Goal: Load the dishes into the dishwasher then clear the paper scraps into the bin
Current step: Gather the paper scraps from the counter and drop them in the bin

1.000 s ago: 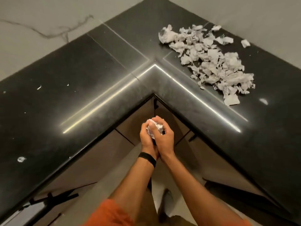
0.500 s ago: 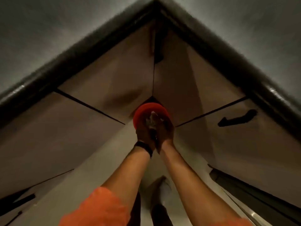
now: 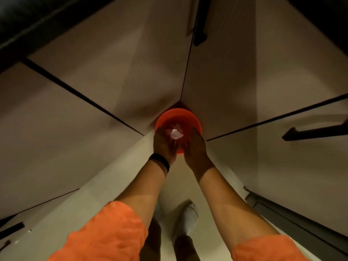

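An orange-red round bin (image 3: 178,114) stands on the floor in the corner where the two cabinet runs meet. White paper scraps (image 3: 175,132) show inside it, between my hands. My left hand (image 3: 163,144), with a black wristband, and my right hand (image 3: 196,146) hover side by side over the bin's near rim, palms turned inward and fingers spread apart, holding nothing. The near part of the bin is hidden behind both hands.
Beige cabinet doors (image 3: 94,110) close in on the left and right. A black handle (image 3: 316,131) sticks out at the right, another (image 3: 200,25) sits near the top. The dark countertop edge (image 3: 28,25) overhangs at upper left. My foot (image 3: 188,219) stands on the pale floor.
I bent down from the countertop to the bin with the crumpled paper in both hands. My hands have now parted and the scraps have dropped into the bin.
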